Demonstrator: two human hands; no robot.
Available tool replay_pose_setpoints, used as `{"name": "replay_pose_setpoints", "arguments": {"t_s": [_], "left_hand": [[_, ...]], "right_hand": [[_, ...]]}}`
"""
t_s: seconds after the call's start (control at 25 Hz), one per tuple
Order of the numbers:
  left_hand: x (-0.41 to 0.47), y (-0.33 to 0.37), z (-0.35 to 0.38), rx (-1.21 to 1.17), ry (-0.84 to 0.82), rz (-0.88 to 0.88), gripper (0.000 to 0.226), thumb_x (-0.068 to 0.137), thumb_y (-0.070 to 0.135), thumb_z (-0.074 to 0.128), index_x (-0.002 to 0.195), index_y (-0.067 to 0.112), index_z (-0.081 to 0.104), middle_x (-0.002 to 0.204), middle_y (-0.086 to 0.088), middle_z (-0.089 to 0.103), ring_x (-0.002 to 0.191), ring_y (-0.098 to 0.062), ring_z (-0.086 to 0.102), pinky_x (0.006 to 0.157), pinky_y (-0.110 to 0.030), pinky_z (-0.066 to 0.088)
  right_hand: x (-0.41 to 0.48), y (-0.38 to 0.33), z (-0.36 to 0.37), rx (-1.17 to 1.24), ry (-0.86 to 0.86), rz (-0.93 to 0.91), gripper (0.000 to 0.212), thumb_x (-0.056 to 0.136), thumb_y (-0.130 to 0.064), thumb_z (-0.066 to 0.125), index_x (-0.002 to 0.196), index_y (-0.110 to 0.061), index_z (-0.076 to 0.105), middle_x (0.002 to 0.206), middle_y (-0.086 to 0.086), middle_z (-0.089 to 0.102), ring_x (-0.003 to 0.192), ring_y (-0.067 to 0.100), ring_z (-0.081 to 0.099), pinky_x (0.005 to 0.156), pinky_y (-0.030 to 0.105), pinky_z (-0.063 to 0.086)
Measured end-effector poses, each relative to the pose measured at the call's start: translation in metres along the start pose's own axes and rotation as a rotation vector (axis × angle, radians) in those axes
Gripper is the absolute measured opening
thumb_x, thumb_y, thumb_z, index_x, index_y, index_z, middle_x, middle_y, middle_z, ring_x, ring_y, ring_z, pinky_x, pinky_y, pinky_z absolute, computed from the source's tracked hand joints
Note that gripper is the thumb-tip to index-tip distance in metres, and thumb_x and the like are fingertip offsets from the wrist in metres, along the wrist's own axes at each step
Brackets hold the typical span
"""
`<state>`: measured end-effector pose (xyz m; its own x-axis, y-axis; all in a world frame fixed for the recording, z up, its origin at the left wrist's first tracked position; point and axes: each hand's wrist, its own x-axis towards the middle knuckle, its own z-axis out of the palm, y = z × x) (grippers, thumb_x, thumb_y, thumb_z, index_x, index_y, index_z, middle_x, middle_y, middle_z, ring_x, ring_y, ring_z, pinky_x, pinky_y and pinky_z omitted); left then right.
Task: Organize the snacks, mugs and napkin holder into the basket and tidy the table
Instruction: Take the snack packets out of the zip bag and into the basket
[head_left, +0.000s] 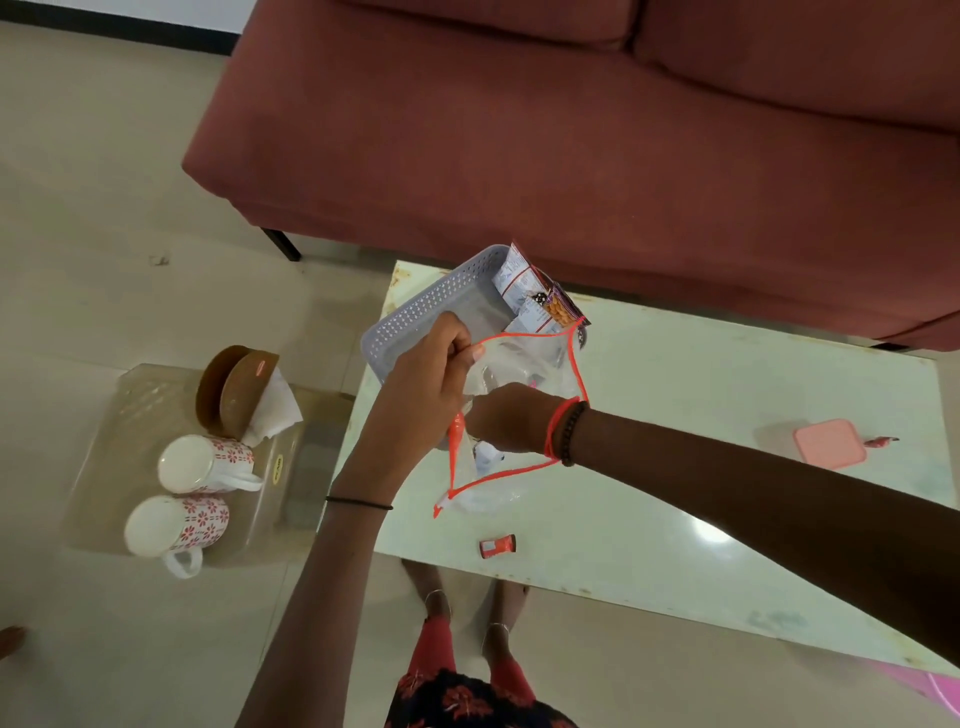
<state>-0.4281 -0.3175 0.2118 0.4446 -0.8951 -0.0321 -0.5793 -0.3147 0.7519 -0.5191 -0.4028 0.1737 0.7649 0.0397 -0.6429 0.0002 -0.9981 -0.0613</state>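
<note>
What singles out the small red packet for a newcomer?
Start at the pale table before the red sofa. Near its front edge, below the orange-trimmed bag, lies the red packet. Unlike the red scrap beside the pink box, it lies alone.

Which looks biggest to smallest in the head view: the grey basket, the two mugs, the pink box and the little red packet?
1. grey basket, largest even though partly covered.
2. upper mug and lower mug, too alike to rank.
3. pink box.
4. red packet, smallest.
</note>
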Motion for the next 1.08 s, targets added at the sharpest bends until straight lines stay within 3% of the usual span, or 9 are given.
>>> {"name": "replay_pose_setpoints", "arguments": {"t_s": [0.16,0.24,0.36,0.48,0.6,0.68,0.8,0.92,1.08], "left_hand": [[0.004,-0.021,-0.017,-0.025,0.001,0.003,0.012,0.095,0.016,0.050,0.085,0.011,0.044,0.078,-0.013,0.057,0.062,-0.012,0.052,0.054,-0.006,0.038],[0.006,-0.030,-0.025,-0.044,-0.008,-0.047,0.010,0.095,0.017,0.049,0.089,0.009,0.047,0.090,-0.016,0.062,0.077,-0.025,0.060,0.062,-0.017,0.046],[0.009,-0.037,-0.039,-0.083,-0.040,-0.097,0.005,0.096,0.017,0.047,0.095,0.012,0.049,0.087,-0.002,0.062,0.081,-0.023,0.061,0.065,-0.027,0.049],[0.010,-0.050,-0.048,-0.193,-0.046,-0.205,0.012,0.094,0.022,0.049,0.082,0.020,0.051,0.068,0.020,0.056,0.062,0.002,0.055,0.054,-0.013,0.039],[0.013,-0.067,-0.053,-0.165,0.028,-0.440,0.028,0.092,0.017,0.053,0.067,0.027,0.045,0.062,0.010,0.046,0.055,-0.002,0.042,0.050,-0.021,0.034],[0.017,-0.072,-0.058,-0.136,-0.030,-0.339,0.017,0.094,0.015,0.052,0.077,0.014,0.050,0.063,0.004,0.049,0.055,-0.006,0.045,0.052,-0.015,0.039],[0.026,-0.075,-0.068,-0.138,-0.020,-0.217,0.016,0.093,0.027,0.054,0.087,0.013,0.050,0.069,0.009,0.057,0.054,0.001,0.056,0.048,-0.005,0.040],[0.034,-0.086,-0.078,-0.118,-0.009,-0.229,0.017,0.093,0.029,0.052,0.090,0.013,0.050,0.073,0.007,0.058,0.059,-0.006,0.057,0.047,0.000,0.038],[0.051,-0.104,-0.086,-0.243,-0.054,-0.272,0.022,0.094,0.025,0.050,0.097,0.003,0.050,0.072,0.005,0.054,0.058,-0.007,0.051,0.049,-0.008,0.040]], "right_hand": [[-0.017,0.001,-0.039,0.118,0.186,0.040,0.033,0.091,-0.002,0.044,0.119,-0.009,0.060,0.115,0.016,0.061,0.102,0.036,0.061,0.069,0.033,0.039],[-0.025,0.005,-0.060,0.110,0.270,-0.002,0.035,0.090,-0.001,0.043,0.118,-0.011,0.062,0.111,0.014,0.062,0.098,0.034,0.061,0.065,0.032,0.038],[-0.040,0.017,-0.092,0.154,0.306,-0.070,0.032,0.096,-0.010,0.043,0.122,-0.016,0.062,0.120,0.004,0.064,0.106,0.023,0.060,0.081,0.033,0.050],[-0.063,0.034,-0.120,0.401,0.393,-0.098,0.028,0.096,-0.020,0.050,0.118,-0.010,0.064,0.113,0.008,0.069,0.097,0.017,0.062,0.078,0.019,0.043],[-0.080,0.053,-0.142,0.807,0.664,-0.100,0.025,0.091,-0.015,0.060,0.107,0.003,0.068,0.102,0.019,0.071,0.086,0.016,0.064,0.077,0.022,0.050],[-0.082,0.068,-0.150,1.034,0.824,-0.060,0.019,0.089,-0.013,0.062,0.103,-0.001,0.068,0.102,0.016,0.071,0.083,0.011,0.068,0.076,0.017,0.055],[-0.071,0.103,-0.150,1.228,0.913,0.049,0.019,0.089,-0.017,0.063,0.107,-0.017,0.068,0.100,0.006,0.072,0.086,0.014,0.071,0.080,0.025,0.058],[-0.032,0.144,-0.130,1.274,0.909,0.320,0.026,0.090,-0.017,0.062,0.113,-0.008,0.065,0.106,0.018,0.069,0.086,0.018,0.067,0.084,0.040,0.057],[0.046,0.177,-0.081,1.070,0.686,0.675,0.030,0.095,-0.014,0.053,0.116,0.007,0.058,0.108,0.022,0.064,0.080,0.014,0.064,0.058,0.015,0.046]]}}
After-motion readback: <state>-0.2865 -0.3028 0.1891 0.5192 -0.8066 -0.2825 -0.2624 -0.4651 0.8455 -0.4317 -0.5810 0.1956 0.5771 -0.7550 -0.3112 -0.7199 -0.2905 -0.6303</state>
